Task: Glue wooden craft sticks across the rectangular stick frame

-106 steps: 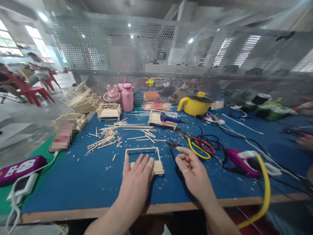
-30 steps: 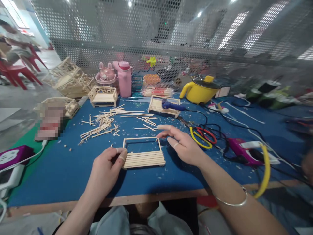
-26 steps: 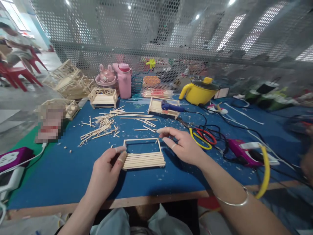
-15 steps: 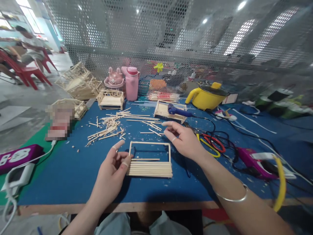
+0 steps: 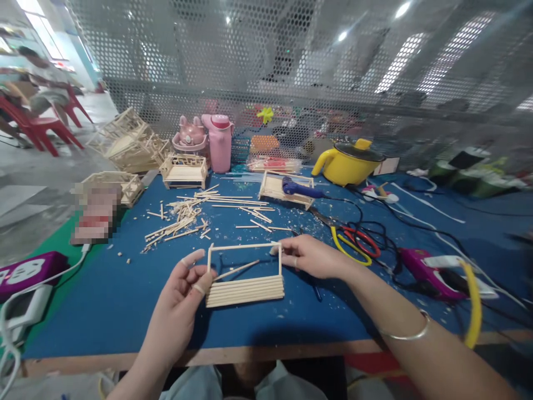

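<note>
A small wooden stick frame [image 5: 245, 292] is held low over the front of the blue table, its lower part filled with sticks laid side by side, its upper part hollow. My left hand [image 5: 185, 289] is closed on its left side, thumb in front. One loose stick [image 5: 238, 269] slants up to the right across the hollow, its left end at my left fingertips. At the upper right corner, my right hand [image 5: 306, 255] has its fingers closed on the frame's upright, partly behind it.
Loose sticks [image 5: 181, 219] lie in a heap beyond the frame. A blue glue gun [image 5: 302, 189] rests on a small wooden bed [image 5: 266, 188]. Scissors [image 5: 352, 244] and cables lie right. Behind stand a pink bottle [image 5: 220, 144], a yellow pot [image 5: 347, 166] and a wooden model bed [image 5: 185, 169].
My right hand has come down from above onto the frame's right corner. The frame has tilted slightly, and the loose stick has swung from level to slanting.
</note>
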The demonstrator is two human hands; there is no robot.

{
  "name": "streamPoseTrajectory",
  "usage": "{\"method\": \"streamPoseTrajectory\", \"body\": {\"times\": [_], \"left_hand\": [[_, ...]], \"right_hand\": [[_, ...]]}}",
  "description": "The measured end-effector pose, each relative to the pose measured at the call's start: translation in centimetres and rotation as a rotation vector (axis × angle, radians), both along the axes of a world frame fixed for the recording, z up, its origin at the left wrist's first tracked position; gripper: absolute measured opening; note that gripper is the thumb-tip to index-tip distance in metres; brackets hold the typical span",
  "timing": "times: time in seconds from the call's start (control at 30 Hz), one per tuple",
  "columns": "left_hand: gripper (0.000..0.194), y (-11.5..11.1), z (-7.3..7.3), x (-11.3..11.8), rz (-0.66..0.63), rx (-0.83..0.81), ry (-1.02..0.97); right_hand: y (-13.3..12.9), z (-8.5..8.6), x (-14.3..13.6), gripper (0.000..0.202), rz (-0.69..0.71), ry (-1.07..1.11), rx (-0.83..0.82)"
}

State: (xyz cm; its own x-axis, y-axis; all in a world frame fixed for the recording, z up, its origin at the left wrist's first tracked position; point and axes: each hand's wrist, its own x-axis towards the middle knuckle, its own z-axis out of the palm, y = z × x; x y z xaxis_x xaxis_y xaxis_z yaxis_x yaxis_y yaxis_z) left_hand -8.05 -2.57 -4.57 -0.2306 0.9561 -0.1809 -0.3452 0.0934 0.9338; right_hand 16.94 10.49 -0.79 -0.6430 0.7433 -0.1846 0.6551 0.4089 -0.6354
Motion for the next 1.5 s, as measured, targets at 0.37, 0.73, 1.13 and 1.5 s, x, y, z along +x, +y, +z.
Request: {"method": "streamPoseTrajectory", "body": {"times": [0.37, 0.73, 1.13, 1.5], "left_hand": [[0.049, 0.2, 0.8, 0.3, 0.013, -0.048, -0.229], [0.056, 1.2, 0.4, 0.0, -0.057, -0.093, -0.137], [0.066, -0.1, -1.7, 1.0, -0.090, 0.117, 0.322], [0.065, -0.1, -2.1, 0.7, -0.173, 0.086, 0.444]], "right_hand": [[-0.3, -1.2, -3.9, 0.022, 0.150, -0.084, 0.192], [2.9, 2.3, 2.6, 0.018, -0.252, -0.501, 0.469], [10.6, 1.0, -11.2, 0.032, -0.017, -0.517, 0.510], [10.4, 1.1, -11.9, 0.032, 0.058, -0.628, 0.388]]}}
